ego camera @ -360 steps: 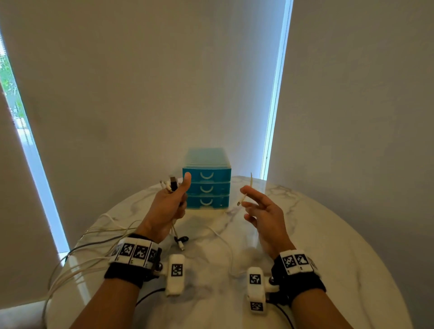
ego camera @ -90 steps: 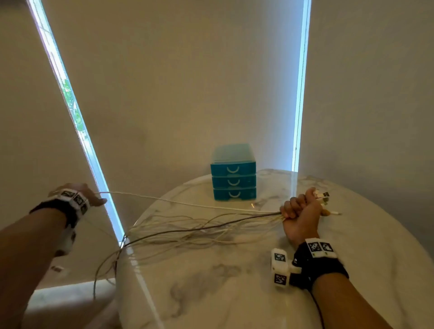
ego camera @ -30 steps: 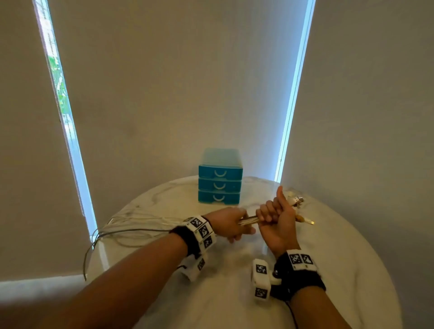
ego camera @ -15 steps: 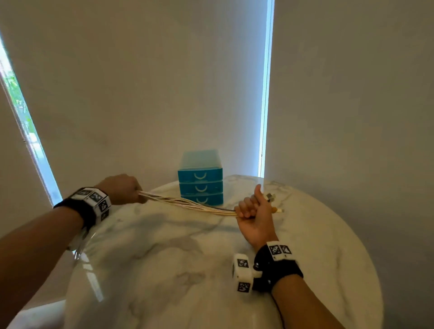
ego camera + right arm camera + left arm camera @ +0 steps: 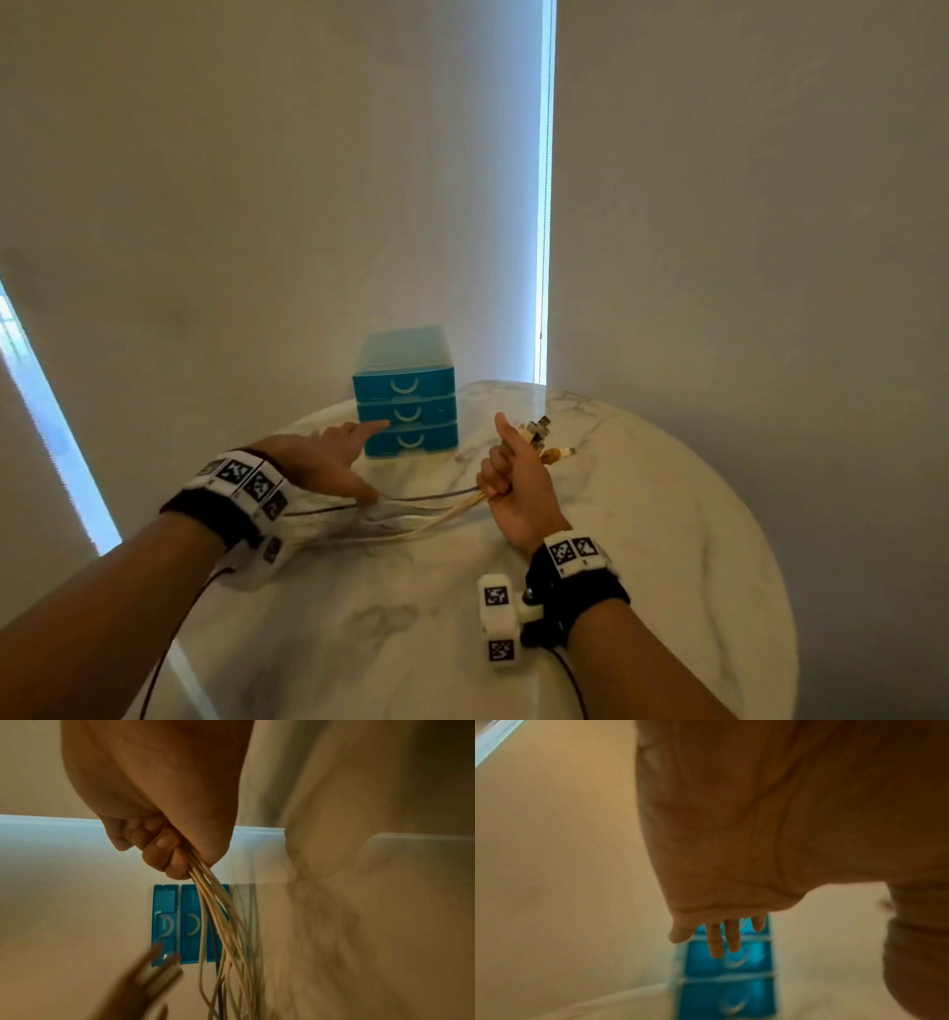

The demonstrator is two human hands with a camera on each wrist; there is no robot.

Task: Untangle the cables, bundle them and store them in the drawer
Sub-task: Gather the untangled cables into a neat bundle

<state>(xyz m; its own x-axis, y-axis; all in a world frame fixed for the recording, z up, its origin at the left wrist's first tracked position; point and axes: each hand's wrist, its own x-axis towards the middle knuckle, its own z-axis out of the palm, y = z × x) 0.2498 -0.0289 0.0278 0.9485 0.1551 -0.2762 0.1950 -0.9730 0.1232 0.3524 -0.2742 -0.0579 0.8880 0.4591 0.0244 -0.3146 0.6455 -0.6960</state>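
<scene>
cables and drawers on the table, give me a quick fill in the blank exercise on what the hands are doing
1. The cables are gripped in the ____ hand.
2. The blue drawer unit has ____ drawers, all closed.
3. The left hand has its fingers ____ and holds nothing.
4. The cable plugs stick out past the right hand's ____.

Missing words: right; three; straight; thumb
</scene>
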